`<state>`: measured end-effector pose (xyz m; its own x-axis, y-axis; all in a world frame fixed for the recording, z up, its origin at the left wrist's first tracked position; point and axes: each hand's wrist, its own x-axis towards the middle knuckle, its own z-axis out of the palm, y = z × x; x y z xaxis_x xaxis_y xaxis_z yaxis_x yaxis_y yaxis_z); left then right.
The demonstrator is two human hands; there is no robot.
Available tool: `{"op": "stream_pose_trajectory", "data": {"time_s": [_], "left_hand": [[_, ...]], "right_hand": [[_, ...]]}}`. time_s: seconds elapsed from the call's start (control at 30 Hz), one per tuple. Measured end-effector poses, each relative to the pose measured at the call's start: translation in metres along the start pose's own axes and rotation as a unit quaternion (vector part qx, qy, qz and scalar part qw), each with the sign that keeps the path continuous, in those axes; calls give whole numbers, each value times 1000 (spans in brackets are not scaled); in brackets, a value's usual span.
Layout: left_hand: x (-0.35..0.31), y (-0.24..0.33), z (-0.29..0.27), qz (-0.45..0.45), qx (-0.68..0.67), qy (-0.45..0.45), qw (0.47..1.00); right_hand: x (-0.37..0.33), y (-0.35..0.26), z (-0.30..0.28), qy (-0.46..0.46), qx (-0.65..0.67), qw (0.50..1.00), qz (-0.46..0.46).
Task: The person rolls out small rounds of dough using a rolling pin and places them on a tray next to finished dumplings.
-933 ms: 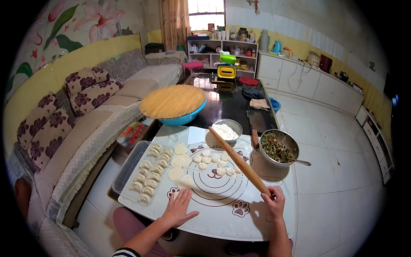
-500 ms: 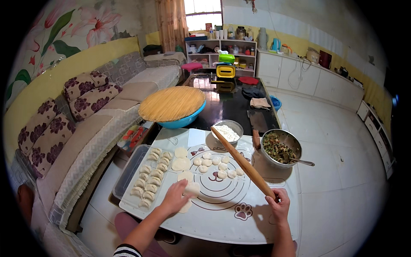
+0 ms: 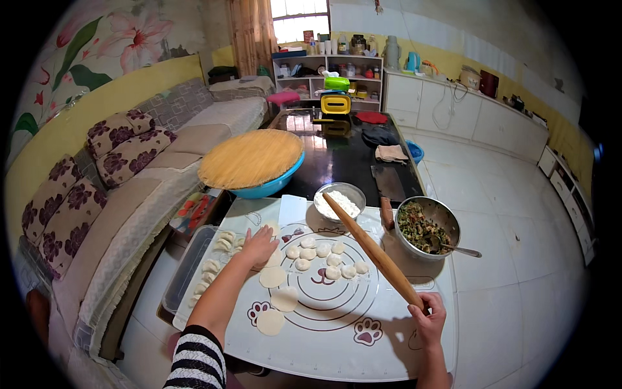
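Right hand [image 3: 429, 319] grips long wooden rolling pin [image 3: 372, 251], angled over mat.

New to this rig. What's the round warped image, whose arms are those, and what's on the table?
There is no machine here: a person wears a wide fisheye camera on the head, looking down at their own two bare hands. That lens makes the round frame and bends straight edges near the rim.

The left hand, on a striped sleeve, rests on a flat round dough wrapper at the left side of the white pastry mat. The right hand grips the near end of a long wooden rolling pin, which slants away across the mat.

On the mat lie small dough pieces and rolled wrappers. A tray of folded dumplings sits to the left. Beyond are a small bowl of flour, a metal bowl of chopped filling and a blue basin under a round woven lid.
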<state>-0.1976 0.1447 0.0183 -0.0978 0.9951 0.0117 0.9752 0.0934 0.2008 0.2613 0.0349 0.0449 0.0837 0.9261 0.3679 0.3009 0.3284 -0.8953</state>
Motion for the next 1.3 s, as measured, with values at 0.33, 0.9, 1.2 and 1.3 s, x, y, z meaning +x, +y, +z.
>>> {"op": "stream_pose_trajectory", "data": {"time_s": [0.33, 0.9, 1.2, 1.3], "left_hand": [[-41, -11, -29, 77, 26, 43, 996], [-38, -11, -31, 89, -82, 70, 990], [-25, -3, -42, 71, -184, 18, 980], [-9, -10, -42, 62, -237, 42, 969]], "right_hand": [[0, -2, -3, 2, -2, 1000, -3], [0, -4, -2, 7, 6, 1000, -18], [-1, -1, -5, 12, -9, 1000, -13], [1, -1, -4, 8, -15, 1000, -18]]}}
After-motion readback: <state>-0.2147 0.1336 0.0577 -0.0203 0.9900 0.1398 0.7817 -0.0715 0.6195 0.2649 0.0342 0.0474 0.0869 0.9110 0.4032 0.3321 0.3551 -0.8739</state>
